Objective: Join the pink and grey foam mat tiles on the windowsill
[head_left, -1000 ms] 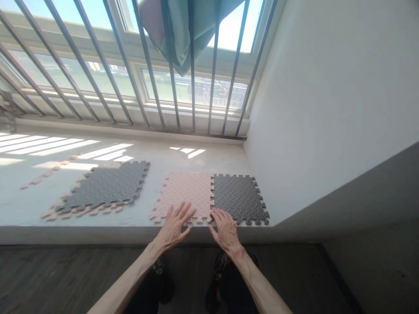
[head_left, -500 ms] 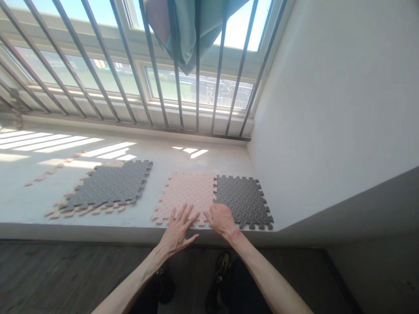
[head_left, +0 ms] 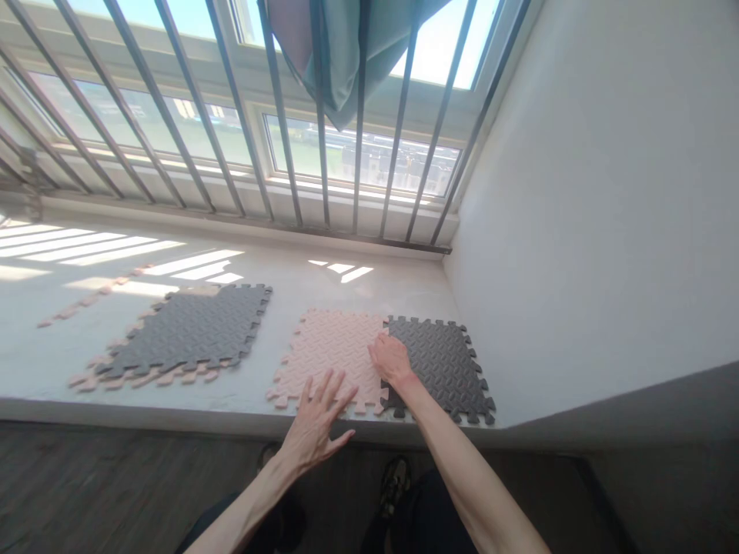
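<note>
Two interlocking foam tiles, pink square foam tile (head_left: 329, 350) and grey square foam tile (head_left: 442, 365), lie joined on the sill; right hand (head_left: 391, 360) presses the seam, left hand (head_left: 315, 419) flat, fingers spread, at 6 o'clock; spare tiles (head_left: 185, 335) at 9 o'clock unjoined.

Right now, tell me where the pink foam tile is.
The pink foam tile lies on the sill's front edge, joined to the grey tile on its right, under the left hand.

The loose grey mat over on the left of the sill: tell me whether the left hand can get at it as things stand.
Probably yes. The left hand lies open on the pink mat, holding nothing, and only bare sill separates it from the loose grey mat. It would mean a sideways stretch.
</note>
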A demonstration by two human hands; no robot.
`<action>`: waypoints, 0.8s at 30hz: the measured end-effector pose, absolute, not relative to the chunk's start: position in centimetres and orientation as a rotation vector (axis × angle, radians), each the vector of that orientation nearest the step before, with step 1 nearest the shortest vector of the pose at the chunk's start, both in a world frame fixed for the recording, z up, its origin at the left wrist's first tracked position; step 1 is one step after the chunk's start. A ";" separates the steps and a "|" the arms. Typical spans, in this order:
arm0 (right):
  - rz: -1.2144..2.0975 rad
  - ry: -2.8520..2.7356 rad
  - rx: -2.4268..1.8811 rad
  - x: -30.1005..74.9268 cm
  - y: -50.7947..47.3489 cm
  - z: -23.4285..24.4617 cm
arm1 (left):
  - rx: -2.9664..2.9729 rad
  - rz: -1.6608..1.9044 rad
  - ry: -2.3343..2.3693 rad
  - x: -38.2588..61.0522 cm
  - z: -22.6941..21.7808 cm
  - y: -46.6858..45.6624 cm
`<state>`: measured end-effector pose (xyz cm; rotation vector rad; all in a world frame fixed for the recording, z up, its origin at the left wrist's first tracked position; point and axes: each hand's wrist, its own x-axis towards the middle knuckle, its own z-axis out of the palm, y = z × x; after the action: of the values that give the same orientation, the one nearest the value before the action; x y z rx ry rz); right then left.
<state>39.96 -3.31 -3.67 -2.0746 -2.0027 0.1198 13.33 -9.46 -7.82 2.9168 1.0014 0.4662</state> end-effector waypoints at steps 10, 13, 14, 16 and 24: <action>0.173 -1.922 -2.147 40.3 -0.8 -8.1 | 2.926 0.463 1.011 13.3 -7.7 -9.5; 0.112 -1.909 -2.132 40.6 -0.9 -8.3 | 2.921 0.475 1.026 13.2 -7.6 -9.7; 0.095 -1.902 -2.138 40.7 -0.8 -8.2 | 2.920 0.482 1.024 13.3 -7.7 -9.8; 0.109 -1.885 -2.187 40.3 -0.5 -7.8 | 2.911 0.488 1.016 13.4 -7.8 -9.9; -0.060 -2.061 -1.900 34.6 -7.5 -7.6 | 2.621 0.636 1.038 9.4 -5.9 -6.3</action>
<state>34.62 -7.51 -7.59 -1.9000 -2.0606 -0.0600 9.43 -6.32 -5.91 2.6212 1.0385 0.6361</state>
